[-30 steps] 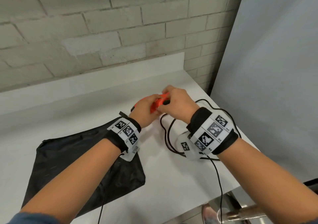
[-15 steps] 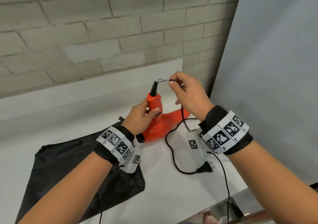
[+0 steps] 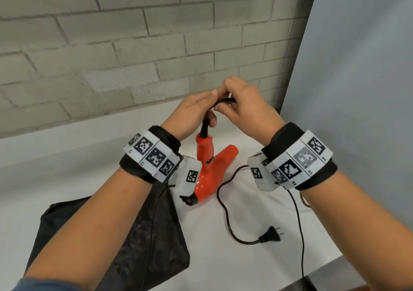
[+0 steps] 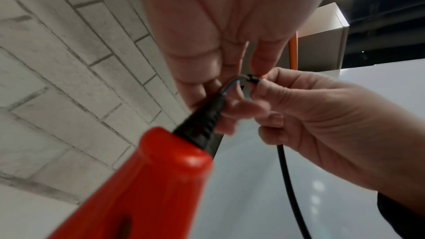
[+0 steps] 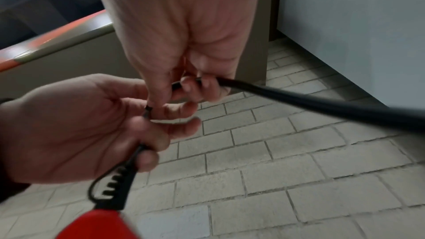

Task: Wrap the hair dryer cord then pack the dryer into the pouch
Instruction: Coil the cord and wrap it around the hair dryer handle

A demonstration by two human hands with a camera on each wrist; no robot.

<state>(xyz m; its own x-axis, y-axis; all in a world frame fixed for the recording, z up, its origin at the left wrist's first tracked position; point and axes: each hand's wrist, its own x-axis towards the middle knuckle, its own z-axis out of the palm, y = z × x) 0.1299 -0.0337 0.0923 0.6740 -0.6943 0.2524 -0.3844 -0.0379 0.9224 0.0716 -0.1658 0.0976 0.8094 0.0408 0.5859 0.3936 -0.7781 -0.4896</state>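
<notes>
The orange-red hair dryer (image 3: 210, 170) stands on the white table (image 3: 67, 179) with its handle (image 4: 138, 188) pointing up. My left hand (image 3: 209, 112) grips the black cord where it leaves the ribbed strain relief (image 3: 204, 128) (image 5: 115, 184). Thin inner wires (image 4: 230, 83) show there. My right hand (image 3: 225, 98) pinches the cord (image 5: 322, 104) right beside the left fingers. The rest of the cord (image 3: 225, 212) loops down over the table to the plug (image 3: 270, 236). The black pouch (image 3: 111, 235) lies flat at the front left, under my left forearm.
A brick wall (image 3: 134, 45) rises behind the table and a pale grey panel (image 3: 357, 89) closes off the right side. A thin black wrist-camera cable (image 3: 300, 228) hangs from my right wrist over the table's front right edge.
My left hand has left the dryer handle and moved up to the cord at the strain relief. My right hand stays on the cord and has closed in against the left fingers.
</notes>
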